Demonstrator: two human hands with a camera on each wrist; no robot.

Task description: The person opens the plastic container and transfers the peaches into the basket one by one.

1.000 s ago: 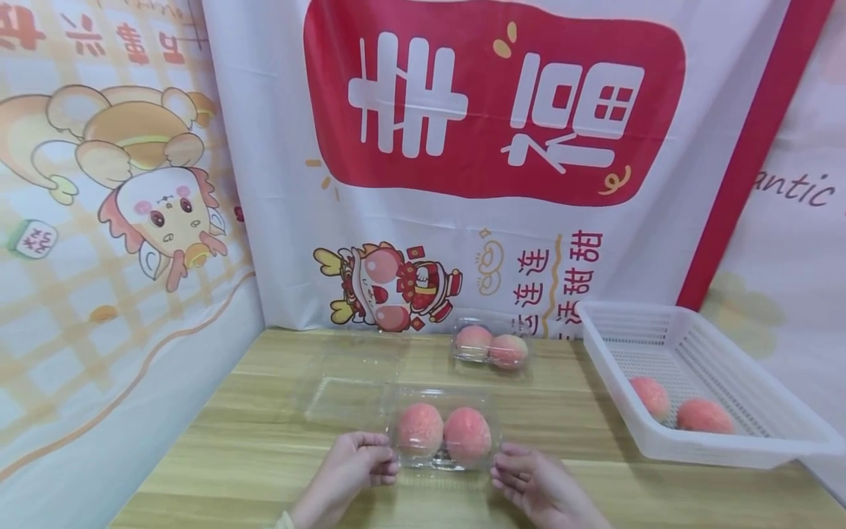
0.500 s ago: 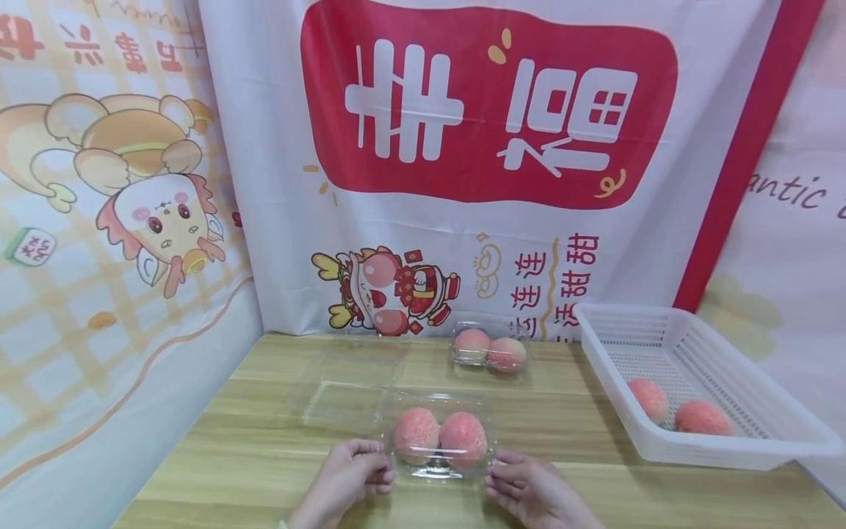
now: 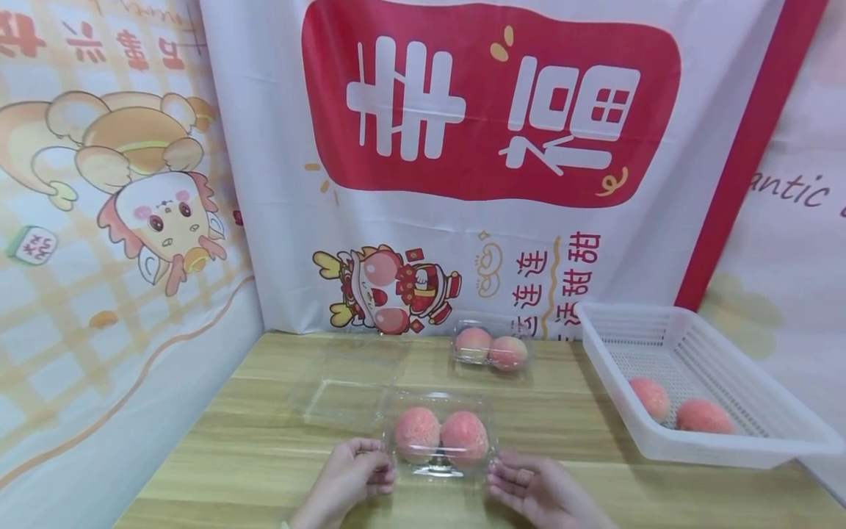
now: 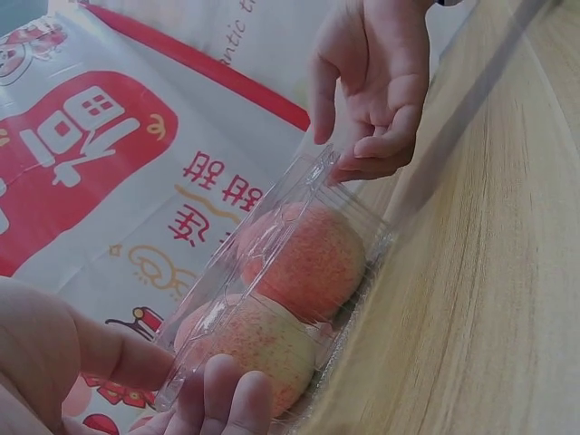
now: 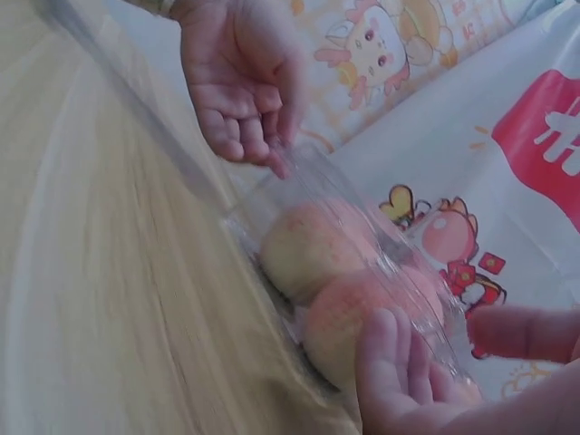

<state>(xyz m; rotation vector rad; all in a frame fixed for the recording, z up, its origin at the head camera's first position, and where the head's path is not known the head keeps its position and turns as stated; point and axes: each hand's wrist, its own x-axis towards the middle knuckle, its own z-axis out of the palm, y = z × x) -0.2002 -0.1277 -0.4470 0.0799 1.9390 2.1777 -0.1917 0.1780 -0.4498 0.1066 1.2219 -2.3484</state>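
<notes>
A clear plastic clamshell box [image 3: 441,470] holding two pink peaches [image 3: 465,437] stands near the table's front, its lid down over them. My left hand [image 3: 353,474] pinches the box's left edge between thumb and fingers. At the right edge is my right hand [image 3: 538,485]. Its fingertips touch the box's side, and in the right wrist view a small gap shows between the thumb [image 5: 521,333] and the box's rim. The left wrist view has the left hand [image 4: 136,372] at the near corner and the right hand [image 4: 376,91] at the far corner.
A second clear box with two peaches [image 3: 507,354] stands at the back by the cloth backdrop [image 3: 277,184]. Behind my left hand lies an open transparent box [image 3: 344,400], hard to make out. A white basket [image 3: 727,450] with two peaches [image 3: 704,416] is at the right.
The box and both hands have shifted slightly towards me and left in the head view. My right hand's fingers have loosened from the edge. The left hand keeps its pinch.
</notes>
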